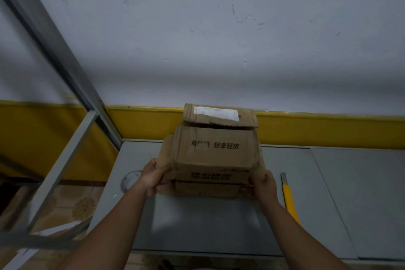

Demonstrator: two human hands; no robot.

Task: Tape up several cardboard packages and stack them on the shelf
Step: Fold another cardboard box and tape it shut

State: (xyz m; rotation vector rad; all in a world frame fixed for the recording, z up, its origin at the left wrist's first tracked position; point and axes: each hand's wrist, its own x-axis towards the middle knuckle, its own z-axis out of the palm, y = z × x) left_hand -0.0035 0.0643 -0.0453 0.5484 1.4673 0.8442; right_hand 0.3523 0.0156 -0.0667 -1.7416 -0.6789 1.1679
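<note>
Cardboard box (213, 155) gripped by left hand (153, 178) and right hand (263, 184) (flaps loose); yellow knife (289, 199) just right, tape roll (129, 180) left.

Box (214, 155) over table (328, 182); tape roll (129, 181) left, knife (289, 197) right, shelf frame (65, 160) far left.

**A:** What colours is the cardboard box (213, 153) showing?

**B:** Plain brown board, carrying black printed characters on its front. A white label (215, 113) is showing on its rear flap.

**A:** And the surroundings?

**B:** The table (219, 226) is appearing flat grey. The cutter (288, 199) is showing a yellow body and a grey tip. The wall (219, 39) is reading pale grey-white, flecked with dark scuffs, with a yellow band (317, 127) along its base. The floor tiles (83, 206) are showing tan with brown floral motifs.
</note>
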